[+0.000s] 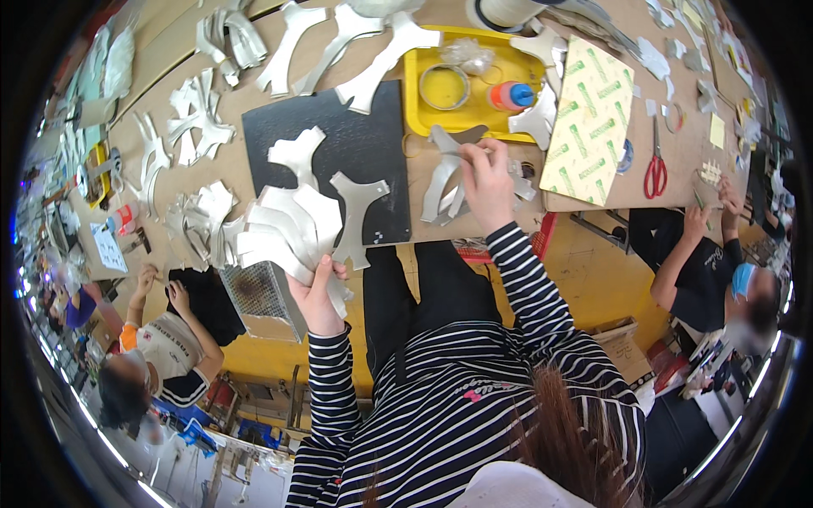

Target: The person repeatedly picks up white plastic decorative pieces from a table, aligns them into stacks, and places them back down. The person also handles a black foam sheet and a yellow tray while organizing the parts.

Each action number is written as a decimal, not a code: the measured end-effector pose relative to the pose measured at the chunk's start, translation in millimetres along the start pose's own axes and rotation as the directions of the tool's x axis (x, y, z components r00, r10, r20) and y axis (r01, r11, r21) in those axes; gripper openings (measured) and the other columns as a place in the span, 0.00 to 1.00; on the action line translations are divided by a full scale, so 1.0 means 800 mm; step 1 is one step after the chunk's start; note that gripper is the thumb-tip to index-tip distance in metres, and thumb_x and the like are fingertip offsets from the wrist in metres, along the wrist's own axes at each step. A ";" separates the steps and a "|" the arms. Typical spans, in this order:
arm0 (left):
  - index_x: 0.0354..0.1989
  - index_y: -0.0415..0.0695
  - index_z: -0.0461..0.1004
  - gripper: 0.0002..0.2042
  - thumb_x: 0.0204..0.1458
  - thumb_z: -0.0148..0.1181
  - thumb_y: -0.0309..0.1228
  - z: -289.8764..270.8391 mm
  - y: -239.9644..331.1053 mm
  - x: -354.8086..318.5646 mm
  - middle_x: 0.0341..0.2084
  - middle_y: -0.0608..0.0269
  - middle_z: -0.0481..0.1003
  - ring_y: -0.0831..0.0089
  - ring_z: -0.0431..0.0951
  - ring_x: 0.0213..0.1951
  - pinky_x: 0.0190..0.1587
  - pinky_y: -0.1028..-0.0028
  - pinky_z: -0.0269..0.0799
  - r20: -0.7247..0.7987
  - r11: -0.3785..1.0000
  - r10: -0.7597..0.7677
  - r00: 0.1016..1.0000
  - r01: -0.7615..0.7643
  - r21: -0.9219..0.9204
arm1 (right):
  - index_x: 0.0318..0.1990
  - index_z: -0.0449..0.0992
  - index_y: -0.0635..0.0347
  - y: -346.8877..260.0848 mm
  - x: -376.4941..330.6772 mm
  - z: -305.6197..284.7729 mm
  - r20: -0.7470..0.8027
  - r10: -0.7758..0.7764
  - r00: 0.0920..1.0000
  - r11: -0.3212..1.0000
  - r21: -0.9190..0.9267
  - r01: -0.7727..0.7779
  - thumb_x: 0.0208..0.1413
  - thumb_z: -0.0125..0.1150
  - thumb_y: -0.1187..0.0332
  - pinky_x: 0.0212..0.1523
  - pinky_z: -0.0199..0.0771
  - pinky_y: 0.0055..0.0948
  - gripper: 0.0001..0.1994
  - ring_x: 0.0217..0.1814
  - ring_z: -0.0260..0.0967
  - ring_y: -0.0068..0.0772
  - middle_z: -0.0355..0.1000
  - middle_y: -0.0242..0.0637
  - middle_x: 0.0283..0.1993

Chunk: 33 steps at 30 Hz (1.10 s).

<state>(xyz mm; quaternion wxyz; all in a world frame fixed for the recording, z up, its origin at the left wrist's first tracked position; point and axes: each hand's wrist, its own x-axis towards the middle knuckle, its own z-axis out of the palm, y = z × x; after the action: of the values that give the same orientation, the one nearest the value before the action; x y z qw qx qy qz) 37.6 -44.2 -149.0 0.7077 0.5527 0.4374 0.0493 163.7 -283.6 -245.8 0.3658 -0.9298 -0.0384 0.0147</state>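
Note:
My left hand, at the near edge of the table, is closed on a fanned stack of silvery cut-out pieces. They look like sheet material with curved, branching outlines. Beside the stack, a single Y-shaped silvery piece overlaps the black mat; another branching piece lies farther up on it. Right of the mat, my right hand has its thumb and fingers together at a small pile of curved grey-silver pieces. Its fingertips meet the top piece, a dark-ended strip.
Beyond my right hand is a yellow tray with a tape roll and a red bottle with a blue cap. A patterned sheet and red scissors lie rightward. More silvery pieces are leftward. Co-workers sit on both sides.

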 end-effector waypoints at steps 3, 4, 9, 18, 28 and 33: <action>0.52 0.37 0.62 0.17 0.54 0.56 0.20 0.002 0.000 -0.004 0.32 0.60 0.71 0.75 0.72 0.27 0.31 0.76 0.69 0.024 1.000 0.002 1.000 -0.002 0.028 | 0.38 0.76 0.52 0.007 0.000 0.011 -0.153 -0.152 0.976 0.982 -0.134 0.132 0.43 0.62 0.75 0.47 0.66 0.38 0.12 0.48 0.66 0.43 0.66 0.37 0.46; 0.52 0.37 0.62 0.17 0.54 0.56 0.20 0.002 0.000 -0.006 0.32 0.60 0.71 0.75 0.72 0.28 0.32 0.76 0.69 0.027 0.999 -0.003 1.000 0.002 0.035 | 0.37 0.76 0.51 0.010 0.000 0.013 -0.183 -0.207 0.961 0.966 -0.194 0.171 0.43 0.62 0.75 0.48 0.65 0.39 0.12 0.49 0.66 0.42 0.66 0.36 0.46; 0.52 0.37 0.62 0.17 0.55 0.55 0.20 0.004 0.002 -0.008 0.30 0.61 0.70 0.75 0.71 0.28 0.32 0.76 0.68 0.056 0.999 -0.007 0.998 0.004 0.054 | 0.36 0.77 0.50 0.013 0.006 0.010 -0.179 -0.333 0.926 0.928 -0.235 0.289 0.41 0.63 0.75 0.51 0.60 0.38 0.12 0.47 0.67 0.35 0.70 0.29 0.42; 0.57 0.36 0.58 0.21 0.54 0.54 0.18 0.038 0.002 -0.011 0.46 0.44 0.74 0.74 0.75 0.31 0.34 0.76 0.70 0.207 0.998 -0.058 0.977 0.048 0.049 | 0.36 0.76 0.62 -0.067 -0.043 -0.085 -0.087 0.083 0.993 0.895 0.444 -0.036 0.45 0.62 0.81 0.37 0.69 0.24 0.09 0.33 0.72 0.34 0.72 0.39 0.32; 0.57 0.37 0.56 0.29 0.46 0.61 0.12 0.129 -0.002 -0.036 0.45 0.51 0.73 0.70 0.77 0.42 0.45 0.72 0.76 0.505 0.996 -0.091 0.858 0.072 0.057 | 0.49 0.71 0.71 -0.081 -0.062 -0.089 0.400 0.416 0.817 0.320 0.776 -0.544 0.54 0.62 0.77 0.35 0.70 0.14 0.15 0.35 0.69 0.14 0.74 0.32 0.38; 0.56 0.37 0.56 0.30 0.44 0.64 0.13 0.135 -0.002 -0.035 0.44 0.52 0.74 0.73 0.77 0.37 0.43 0.74 0.76 0.533 0.990 -0.129 0.836 0.078 0.117 | 0.48 0.71 0.73 -0.061 -0.050 -0.103 0.463 0.350 0.815 0.373 0.729 -0.574 0.54 0.61 0.78 0.35 0.71 0.15 0.14 0.35 0.69 0.14 0.74 0.32 0.36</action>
<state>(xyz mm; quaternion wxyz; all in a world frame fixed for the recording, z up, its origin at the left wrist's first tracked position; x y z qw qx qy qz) 92.4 -140.5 -133.7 0.7779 0.5510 0.2520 -0.1663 125.3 -307.7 -152.2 0.7415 -0.5949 0.1950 0.2414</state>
